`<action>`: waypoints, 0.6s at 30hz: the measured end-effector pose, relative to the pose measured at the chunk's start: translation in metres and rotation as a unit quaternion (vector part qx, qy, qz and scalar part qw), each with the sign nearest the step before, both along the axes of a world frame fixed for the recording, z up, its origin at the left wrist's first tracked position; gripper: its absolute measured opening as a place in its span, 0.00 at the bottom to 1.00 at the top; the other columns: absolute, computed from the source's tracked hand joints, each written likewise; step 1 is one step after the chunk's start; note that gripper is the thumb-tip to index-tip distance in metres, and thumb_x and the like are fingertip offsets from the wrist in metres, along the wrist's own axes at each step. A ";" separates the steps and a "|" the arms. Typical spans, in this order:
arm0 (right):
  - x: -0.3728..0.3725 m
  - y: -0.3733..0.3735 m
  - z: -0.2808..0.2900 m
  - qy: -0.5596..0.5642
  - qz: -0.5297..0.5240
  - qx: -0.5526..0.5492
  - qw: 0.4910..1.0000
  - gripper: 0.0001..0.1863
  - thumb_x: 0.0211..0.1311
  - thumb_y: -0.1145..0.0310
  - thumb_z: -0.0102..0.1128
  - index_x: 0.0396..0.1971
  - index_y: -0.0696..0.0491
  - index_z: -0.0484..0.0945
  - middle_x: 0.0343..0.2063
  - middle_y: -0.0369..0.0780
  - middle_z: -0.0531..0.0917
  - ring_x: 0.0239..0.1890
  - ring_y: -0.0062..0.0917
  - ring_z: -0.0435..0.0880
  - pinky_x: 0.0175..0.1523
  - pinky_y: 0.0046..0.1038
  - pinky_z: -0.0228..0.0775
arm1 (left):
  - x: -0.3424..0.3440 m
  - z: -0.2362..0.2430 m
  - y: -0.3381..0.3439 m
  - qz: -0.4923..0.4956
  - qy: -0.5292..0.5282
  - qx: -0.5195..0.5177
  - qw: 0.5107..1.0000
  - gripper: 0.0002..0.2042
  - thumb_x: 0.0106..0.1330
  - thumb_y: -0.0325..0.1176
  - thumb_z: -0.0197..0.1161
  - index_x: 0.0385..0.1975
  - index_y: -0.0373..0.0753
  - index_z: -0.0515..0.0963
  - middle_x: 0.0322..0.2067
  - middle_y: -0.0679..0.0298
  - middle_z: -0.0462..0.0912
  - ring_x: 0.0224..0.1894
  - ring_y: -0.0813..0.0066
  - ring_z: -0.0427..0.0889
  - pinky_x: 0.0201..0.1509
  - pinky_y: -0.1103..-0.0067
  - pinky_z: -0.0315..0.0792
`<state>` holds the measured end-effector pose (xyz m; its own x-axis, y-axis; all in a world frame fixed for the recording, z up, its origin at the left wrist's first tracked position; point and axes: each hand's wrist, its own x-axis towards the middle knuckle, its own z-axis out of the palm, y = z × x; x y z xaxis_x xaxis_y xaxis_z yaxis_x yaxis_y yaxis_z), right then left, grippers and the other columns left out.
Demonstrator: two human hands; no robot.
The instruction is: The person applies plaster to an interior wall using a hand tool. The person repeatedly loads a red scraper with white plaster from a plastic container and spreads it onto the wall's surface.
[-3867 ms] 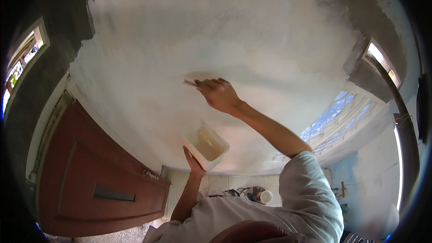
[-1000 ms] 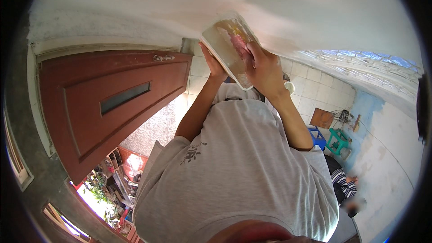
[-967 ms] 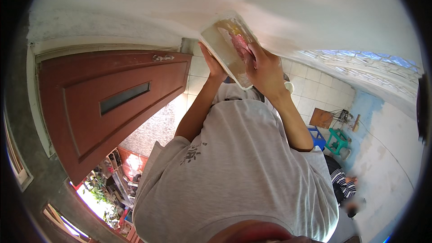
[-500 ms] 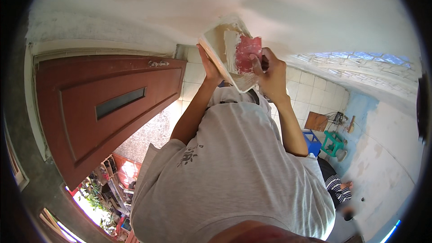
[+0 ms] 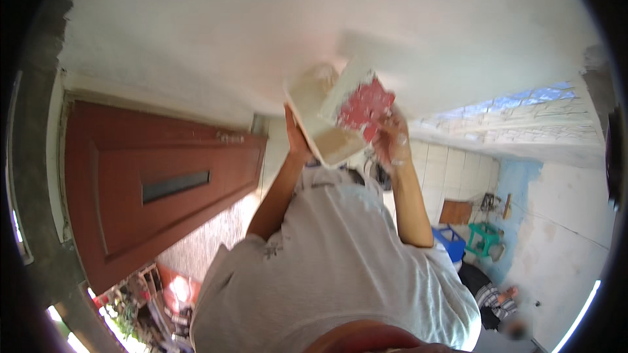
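My left hand (image 5: 297, 138) supports a shallow, pale rectangular tray (image 5: 335, 153) from its left side, fingers flat along the outer wall. The tray is tilted and its inside is smeared with whitish putty. In my right hand (image 5: 392, 140) is a red plastic putty spreader (image 5: 366, 108), gripped at its right end between thumb and fingers. Wet putty coats the spreader's left part, which overlaps the tray's upper right side. Motion blurs the right fingers a little.
A pale, patchy plastered wall (image 5: 261, 19) rises just ahead. To the left hangs a brown panelled door (image 5: 118, 157). At the right are a blue stool (image 5: 449, 243), a green stool (image 5: 483, 240) and a person in a striped sleeve (image 5: 494, 297).
The tray and both hands appear lower in the picture. The spreader has turned and now carries putty across its left part. My view has shifted slightly.
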<state>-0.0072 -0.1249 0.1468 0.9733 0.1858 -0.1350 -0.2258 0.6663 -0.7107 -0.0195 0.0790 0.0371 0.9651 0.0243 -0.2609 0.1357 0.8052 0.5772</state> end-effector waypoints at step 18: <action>0.111 0.097 0.282 -0.540 -0.139 -0.343 0.756 0.18 0.74 0.74 0.59 0.61 0.61 0.77 0.45 0.37 0.86 0.47 0.19 0.83 0.57 0.24 0.75 | 0.016 0.038 0.020 -0.014 -0.128 -0.154 0.980 0.43 0.72 0.74 0.38 0.77 0.48 0.56 0.71 0.60 0.66 0.71 0.56 0.69 0.74 0.58 0.66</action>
